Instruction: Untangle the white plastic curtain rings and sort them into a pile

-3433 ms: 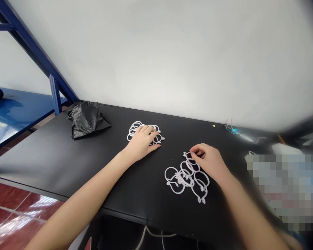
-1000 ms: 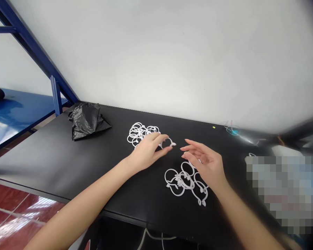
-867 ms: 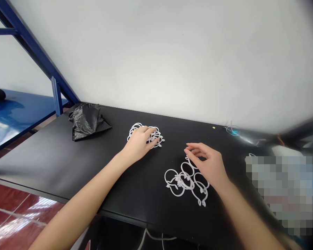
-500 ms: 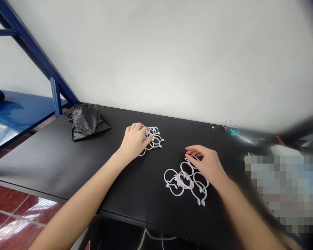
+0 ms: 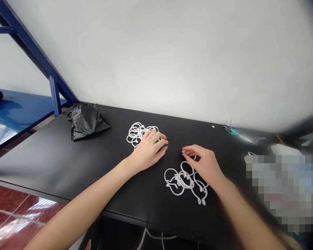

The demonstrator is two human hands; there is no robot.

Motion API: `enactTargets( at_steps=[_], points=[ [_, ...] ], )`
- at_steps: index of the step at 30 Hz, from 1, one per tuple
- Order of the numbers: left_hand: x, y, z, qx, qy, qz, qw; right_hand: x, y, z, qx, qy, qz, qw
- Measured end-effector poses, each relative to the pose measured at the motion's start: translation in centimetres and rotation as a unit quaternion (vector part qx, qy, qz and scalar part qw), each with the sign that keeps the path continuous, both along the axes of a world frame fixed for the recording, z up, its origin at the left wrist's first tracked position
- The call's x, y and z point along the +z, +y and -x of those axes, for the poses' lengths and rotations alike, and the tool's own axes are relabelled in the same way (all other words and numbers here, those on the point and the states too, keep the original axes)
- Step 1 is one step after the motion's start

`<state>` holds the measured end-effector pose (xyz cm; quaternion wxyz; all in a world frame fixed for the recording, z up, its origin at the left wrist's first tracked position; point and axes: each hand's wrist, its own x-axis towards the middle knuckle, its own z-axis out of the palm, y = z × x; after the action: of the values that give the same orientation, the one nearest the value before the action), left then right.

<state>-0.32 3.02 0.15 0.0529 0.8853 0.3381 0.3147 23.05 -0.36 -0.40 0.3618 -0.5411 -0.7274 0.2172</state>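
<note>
A pile of white plastic rings (image 5: pixel 137 131) lies on the black table (image 5: pixel 49 156). My left hand (image 5: pixel 149 150) rests at the pile's right edge with its fingers curled together on the tabletop; what is under them is hidden. Nearer to me, a second group of white rings (image 5: pixel 184 180) lies spread out flat. My right hand (image 5: pixel 202 162) is at the far end of this group, thumb and fingers pinched on the end of a ring there.
A crumpled black plastic bag (image 5: pixel 86 119) lies at the table's back left. A blue metal frame (image 5: pixel 54 95) and blue platform (image 5: pixel 13 113) stand to the left. Small clear items (image 5: pixel 232 129) sit at the back right. Cables (image 5: pixel 156 238) hang under the front edge.
My left hand has drawn away from the ring pile to the right, uncovering it. My right hand has slid a little left and closed into a pinch at the spread rings.
</note>
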Motion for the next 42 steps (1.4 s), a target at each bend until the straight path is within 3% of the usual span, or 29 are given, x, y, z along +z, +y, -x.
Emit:
enactTargets(
  at_steps=[3,7,11,18,30,32,36,39,42],
  points=[
    [0.0,-1.1,-0.8,-0.054,-0.084,0.111,0.989,0.7,-0.5,0.9,0.010,0.058,-0.054,0.997],
    [0.1,-2.5,-2.0,-0.129,-0.212,0.304,0.920,1.5,-1.8,2.4,0.048,0.212,-0.066,0.974],
    [0.2,-2.8,-2.6,-0.150,-0.249,0.356,0.888,1.7,-2.4,3.3,0.059,0.260,-0.052,0.962],
    [0.5,-2.3,-1.9,-0.135,-0.204,0.324,0.914,1.9,-2.3,3.0,0.062,0.262,-0.045,0.962],
    [0.7,-2.0,-1.6,-0.119,-0.173,0.292,0.933,1.7,-2.3,3.0,0.040,0.238,-0.033,0.970],
    [0.5,-1.7,-1.4,-0.088,-0.154,0.253,0.951,1.7,-2.1,2.7,0.024,0.244,-0.021,0.969],
    [-0.1,0.0,0.1,0.037,-0.080,0.095,0.992,1.9,-1.8,2.0,-0.039,0.239,-0.018,0.970],
    [-0.2,1.5,1.6,0.129,-0.027,0.023,0.991,2.0,-1.7,1.8,-0.066,0.225,-0.033,0.972],
    [-0.2,2.4,2.6,0.194,-0.009,0.010,0.981,1.9,-1.7,1.7,-0.056,0.207,-0.042,0.976]
  ],
)
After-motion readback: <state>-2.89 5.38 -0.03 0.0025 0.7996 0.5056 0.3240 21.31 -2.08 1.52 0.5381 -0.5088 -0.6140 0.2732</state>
